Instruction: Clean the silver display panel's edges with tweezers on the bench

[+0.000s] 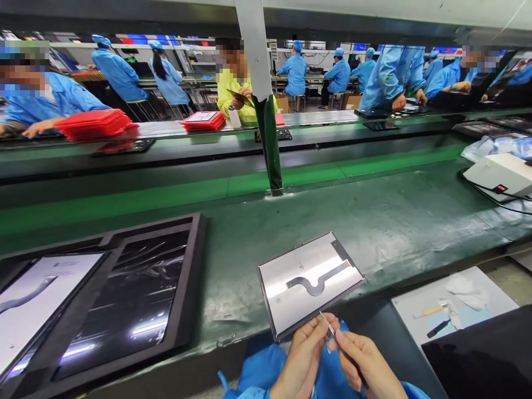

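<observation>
A display panel with a silvery back and a curved dark ribbon cable lies on the green bench in front of me. My left hand is closed in a pinch at the panel's near edge; whatever is between its fingers is too small to make out. Thin tweezers with a bright, pointed tip are gripped in my right hand. Their tip reaches the fingertips of my left hand, just by the panel's lower edge.
To the left, a black foam tray holds dark glossy panels and another silver-backed panel. A white board with tools and a cloth sits lower right. A white device with cables stands far right. A post rises ahead; co-workers sit beyond.
</observation>
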Action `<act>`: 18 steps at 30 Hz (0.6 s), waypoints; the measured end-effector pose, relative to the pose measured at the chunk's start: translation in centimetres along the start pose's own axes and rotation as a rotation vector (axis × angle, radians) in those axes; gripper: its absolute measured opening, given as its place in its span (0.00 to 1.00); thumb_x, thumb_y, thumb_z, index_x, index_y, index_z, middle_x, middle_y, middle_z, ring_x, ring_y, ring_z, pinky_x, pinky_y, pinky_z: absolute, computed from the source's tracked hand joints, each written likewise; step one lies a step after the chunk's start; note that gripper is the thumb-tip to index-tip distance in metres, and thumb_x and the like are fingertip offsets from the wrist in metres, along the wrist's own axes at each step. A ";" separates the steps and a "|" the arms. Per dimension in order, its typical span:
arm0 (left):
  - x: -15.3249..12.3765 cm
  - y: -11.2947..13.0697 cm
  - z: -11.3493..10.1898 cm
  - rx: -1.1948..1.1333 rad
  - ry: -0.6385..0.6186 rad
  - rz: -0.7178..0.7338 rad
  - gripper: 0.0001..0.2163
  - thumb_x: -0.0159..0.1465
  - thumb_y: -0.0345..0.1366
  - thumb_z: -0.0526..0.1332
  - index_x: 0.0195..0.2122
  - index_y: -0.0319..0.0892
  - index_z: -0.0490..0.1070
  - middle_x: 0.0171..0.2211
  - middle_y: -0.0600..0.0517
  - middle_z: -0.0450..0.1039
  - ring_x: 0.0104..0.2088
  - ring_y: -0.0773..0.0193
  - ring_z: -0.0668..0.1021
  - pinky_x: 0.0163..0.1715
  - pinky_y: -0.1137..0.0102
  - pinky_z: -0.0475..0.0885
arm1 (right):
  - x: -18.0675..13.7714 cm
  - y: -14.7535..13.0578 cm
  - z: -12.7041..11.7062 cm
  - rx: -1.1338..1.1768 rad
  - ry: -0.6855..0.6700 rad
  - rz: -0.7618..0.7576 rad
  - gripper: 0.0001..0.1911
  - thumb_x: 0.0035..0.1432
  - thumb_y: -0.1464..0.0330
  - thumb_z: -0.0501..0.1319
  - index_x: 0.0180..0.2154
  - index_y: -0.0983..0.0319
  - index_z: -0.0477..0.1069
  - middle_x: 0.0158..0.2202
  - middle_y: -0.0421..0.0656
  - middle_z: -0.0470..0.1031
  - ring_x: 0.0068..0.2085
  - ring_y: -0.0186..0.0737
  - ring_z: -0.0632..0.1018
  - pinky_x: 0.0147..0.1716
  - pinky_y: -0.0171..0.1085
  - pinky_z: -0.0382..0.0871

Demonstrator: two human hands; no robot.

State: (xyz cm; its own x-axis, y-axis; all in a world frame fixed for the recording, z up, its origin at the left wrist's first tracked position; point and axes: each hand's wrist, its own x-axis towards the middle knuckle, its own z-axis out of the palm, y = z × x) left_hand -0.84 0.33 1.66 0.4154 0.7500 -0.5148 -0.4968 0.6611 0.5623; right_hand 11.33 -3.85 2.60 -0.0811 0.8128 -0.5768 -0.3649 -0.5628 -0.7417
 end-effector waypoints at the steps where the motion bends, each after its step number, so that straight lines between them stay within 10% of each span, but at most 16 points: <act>1: 0.0 0.0 0.1 -0.002 0.001 0.003 0.19 0.48 0.47 0.76 0.33 0.38 0.80 0.32 0.47 0.77 0.37 0.59 0.77 0.47 0.65 0.66 | 0.0 0.0 0.1 0.003 -0.002 -0.004 0.33 0.44 0.37 0.64 0.26 0.62 0.68 0.09 0.27 0.54 0.12 0.23 0.50 0.13 0.28 0.46; 18: 0.5 -0.1 0.4 -0.041 0.011 -0.013 0.18 0.45 0.46 0.78 0.27 0.39 0.76 0.28 0.50 0.75 0.34 0.61 0.76 0.43 0.67 0.68 | -0.1 0.0 0.2 -0.110 0.056 -0.083 0.32 0.47 0.36 0.61 0.28 0.60 0.63 0.12 0.30 0.64 0.11 0.23 0.55 0.12 0.27 0.47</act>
State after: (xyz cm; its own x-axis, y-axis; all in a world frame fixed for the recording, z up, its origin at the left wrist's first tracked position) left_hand -0.28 0.62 1.58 0.4133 0.7411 -0.5290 -0.5227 0.6688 0.5287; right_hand 11.11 -3.88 2.69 -0.0021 0.8494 -0.5277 -0.2637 -0.5095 -0.8191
